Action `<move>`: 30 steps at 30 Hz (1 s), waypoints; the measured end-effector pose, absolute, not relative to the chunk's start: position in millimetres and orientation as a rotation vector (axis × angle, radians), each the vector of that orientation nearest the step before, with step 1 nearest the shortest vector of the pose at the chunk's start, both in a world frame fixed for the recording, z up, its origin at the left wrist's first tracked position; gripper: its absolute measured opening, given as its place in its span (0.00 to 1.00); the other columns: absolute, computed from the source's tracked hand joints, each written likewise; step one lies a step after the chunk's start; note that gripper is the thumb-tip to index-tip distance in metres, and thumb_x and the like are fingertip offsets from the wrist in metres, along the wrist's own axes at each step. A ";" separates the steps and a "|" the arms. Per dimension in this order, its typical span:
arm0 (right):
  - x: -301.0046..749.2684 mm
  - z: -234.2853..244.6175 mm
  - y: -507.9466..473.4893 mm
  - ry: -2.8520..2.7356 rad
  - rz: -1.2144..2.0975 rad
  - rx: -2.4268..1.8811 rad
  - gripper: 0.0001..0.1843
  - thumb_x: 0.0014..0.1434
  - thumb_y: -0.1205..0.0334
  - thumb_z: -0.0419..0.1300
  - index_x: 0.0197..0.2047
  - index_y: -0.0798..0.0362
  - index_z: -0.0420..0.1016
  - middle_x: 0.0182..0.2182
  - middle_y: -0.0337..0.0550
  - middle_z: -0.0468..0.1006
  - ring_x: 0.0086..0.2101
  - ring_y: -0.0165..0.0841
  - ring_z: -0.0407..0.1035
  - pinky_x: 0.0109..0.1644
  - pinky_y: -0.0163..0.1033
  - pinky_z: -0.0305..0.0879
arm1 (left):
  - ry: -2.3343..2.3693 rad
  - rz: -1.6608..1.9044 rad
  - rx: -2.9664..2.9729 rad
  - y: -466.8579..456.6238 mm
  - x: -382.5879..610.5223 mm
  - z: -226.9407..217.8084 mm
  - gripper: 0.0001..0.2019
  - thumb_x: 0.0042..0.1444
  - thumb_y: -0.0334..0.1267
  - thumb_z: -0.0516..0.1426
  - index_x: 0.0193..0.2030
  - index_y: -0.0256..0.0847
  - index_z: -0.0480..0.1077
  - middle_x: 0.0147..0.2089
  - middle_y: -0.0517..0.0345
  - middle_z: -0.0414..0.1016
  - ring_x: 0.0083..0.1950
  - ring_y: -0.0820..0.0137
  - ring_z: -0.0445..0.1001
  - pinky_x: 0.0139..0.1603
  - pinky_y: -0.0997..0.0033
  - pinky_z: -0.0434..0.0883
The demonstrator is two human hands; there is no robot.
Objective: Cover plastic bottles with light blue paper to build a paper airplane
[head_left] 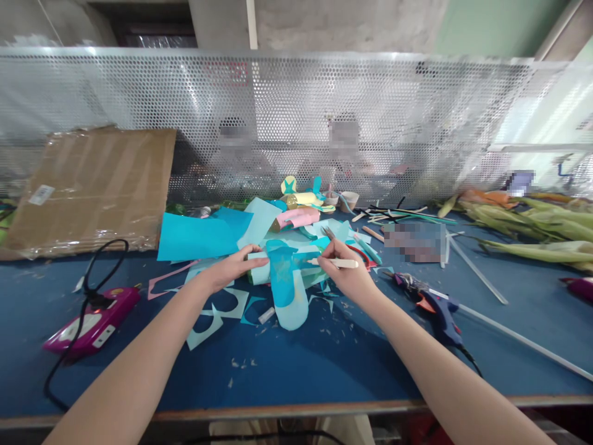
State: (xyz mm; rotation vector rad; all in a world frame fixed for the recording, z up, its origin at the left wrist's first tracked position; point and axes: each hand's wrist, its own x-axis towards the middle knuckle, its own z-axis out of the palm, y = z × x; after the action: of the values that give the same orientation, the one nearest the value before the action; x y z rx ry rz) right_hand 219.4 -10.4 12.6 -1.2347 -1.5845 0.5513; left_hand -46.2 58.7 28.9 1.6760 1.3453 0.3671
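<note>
My left hand (234, 266) holds the left end of a light-blue paper-wrapped tube (259, 267), its fingers bent over the top. Across the tube lies a brighter blue rounded paper strip (281, 281), with a paler rounded piece (296, 312) reaching below it toward me. My right hand (340, 262) pinches a white pen (347, 264); its tip points left at the tube's right part. Whether the tip touches the paper I cannot tell. Red-handled scissors (368, 256) lie partly hidden behind my right hand.
Blue sheets (199, 236), paper offcuts (204, 327) and a pink wrapped tube (296, 217) surround the work. A glue gun (438, 312) lies right, a purple power strip (95, 321) left. Cardboard (92, 191) leans on a perforated metal screen (296, 105); corn husks (523, 225) lie far right.
</note>
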 end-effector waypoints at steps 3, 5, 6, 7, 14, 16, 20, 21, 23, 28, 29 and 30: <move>219.8 11.7 -9.5 -1.567 0.519 -1.228 0.09 0.53 0.59 0.56 0.26 0.49 0.58 0.18 0.31 0.60 0.22 0.29 0.55 0.28 0.36 0.51 | 1.353 0.352 1.678 58.0 -46.0 29.4 0.40 0.49 0.66 0.57 0.66 0.54 0.55 0.75 0.55 0.43 0.73 0.44 0.45 0.64 0.50 0.61; 220.2 11.0 -9.0 -1.596 0.531 -1.208 0.09 0.53 0.59 0.55 0.26 0.49 0.58 0.18 0.31 0.60 0.22 0.29 0.54 0.28 0.35 0.50 | 1.351 0.352 1.680 57.3 -45.9 30.0 0.40 0.49 0.66 0.57 0.66 0.54 0.55 0.75 0.56 0.43 0.73 0.45 0.45 0.64 0.52 0.61; 220.4 10.8 -8.7 -1.603 0.535 -1.205 0.09 0.53 0.59 0.55 0.26 0.49 0.58 0.18 0.31 0.60 0.22 0.29 0.54 0.27 0.35 0.50 | 1.348 0.355 1.681 57.0 -45.9 30.3 0.40 0.49 0.66 0.57 0.66 0.54 0.55 0.75 0.56 0.44 0.73 0.45 0.45 0.64 0.52 0.61; 220.5 10.6 -8.6 -1.601 0.534 -1.210 0.09 0.53 0.59 0.55 0.26 0.49 0.58 0.18 0.31 0.59 0.22 0.29 0.54 0.27 0.35 0.50 | 1.346 0.356 1.683 56.7 -45.9 30.5 0.40 0.50 0.66 0.57 0.66 0.54 0.55 0.75 0.56 0.44 0.73 0.45 0.45 0.64 0.53 0.61; 221.1 11.4 -9.0 -1.615 0.540 -1.202 0.09 0.53 0.58 0.56 0.26 0.49 0.58 0.18 0.31 0.59 0.21 0.28 0.54 0.27 0.36 0.49 | 1.350 0.369 1.670 56.4 -45.3 30.2 0.41 0.49 0.66 0.57 0.67 0.52 0.55 0.74 0.54 0.46 0.72 0.46 0.46 0.64 0.53 0.61; 221.2 11.3 -9.1 -1.634 0.556 -1.197 0.09 0.54 0.58 0.56 0.27 0.49 0.58 0.18 0.30 0.59 0.21 0.28 0.54 0.27 0.36 0.49 | 1.358 0.365 1.665 56.6 -45.4 30.0 0.41 0.49 0.66 0.58 0.67 0.52 0.55 0.75 0.54 0.45 0.73 0.45 0.45 0.64 0.53 0.60; 221.1 10.6 -8.3 -1.581 0.522 -1.209 0.09 0.53 0.59 0.56 0.26 0.49 0.59 0.19 0.31 0.60 0.22 0.29 0.55 0.28 0.36 0.51 | 1.353 0.362 1.661 56.8 -45.9 29.4 0.40 0.49 0.66 0.57 0.67 0.54 0.54 0.75 0.55 0.44 0.73 0.47 0.45 0.65 0.53 0.59; 221.2 10.3 -7.9 -1.577 0.524 -1.205 0.09 0.53 0.59 0.56 0.26 0.49 0.59 0.18 0.31 0.60 0.22 0.28 0.55 0.28 0.36 0.51 | 1.354 0.362 1.660 56.8 -45.9 29.3 0.40 0.49 0.66 0.57 0.66 0.54 0.54 0.75 0.55 0.44 0.73 0.47 0.44 0.65 0.53 0.59; 222.1 9.5 -6.4 -1.556 0.541 -1.195 0.09 0.53 0.58 0.57 0.26 0.49 0.60 0.18 0.31 0.59 0.22 0.29 0.55 0.28 0.36 0.51 | 1.357 0.361 1.663 56.8 -45.6 29.2 0.41 0.49 0.66 0.57 0.66 0.53 0.55 0.75 0.55 0.43 0.73 0.47 0.43 0.64 0.54 0.60; 228.6 4.7 -0.1 -1.278 0.613 -1.188 0.11 0.52 0.56 0.56 0.25 0.49 0.59 0.21 0.32 0.62 0.25 0.30 0.59 0.30 0.37 0.55 | 1.345 0.369 1.691 55.6 -43.8 31.3 0.39 0.50 0.66 0.57 0.65 0.52 0.56 0.73 0.54 0.49 0.71 0.48 0.51 0.63 0.57 0.62; 229.8 3.9 0.9 -1.229 0.629 -1.189 0.11 0.52 0.56 0.57 0.24 0.49 0.59 0.21 0.32 0.61 0.26 0.30 0.60 0.31 0.37 0.57 | 1.343 0.368 1.695 55.2 -43.4 31.8 0.39 0.50 0.65 0.57 0.65 0.52 0.56 0.73 0.54 0.50 0.70 0.48 0.53 0.63 0.57 0.62; 230.6 3.2 1.5 -1.196 0.638 -1.189 0.12 0.51 0.56 0.57 0.23 0.49 0.58 0.21 0.32 0.60 0.26 0.30 0.60 0.31 0.37 0.57 | 1.343 0.369 1.699 54.8 -43.1 32.3 0.39 0.50 0.65 0.57 0.65 0.52 0.56 0.73 0.53 0.51 0.70 0.49 0.54 0.62 0.58 0.63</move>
State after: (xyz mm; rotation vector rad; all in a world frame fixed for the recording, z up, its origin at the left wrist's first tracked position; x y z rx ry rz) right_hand 230.6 1.5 3.2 -1.1894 -1.1955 0.6382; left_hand -43.1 54.8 32.3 1.6989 1.3430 0.3690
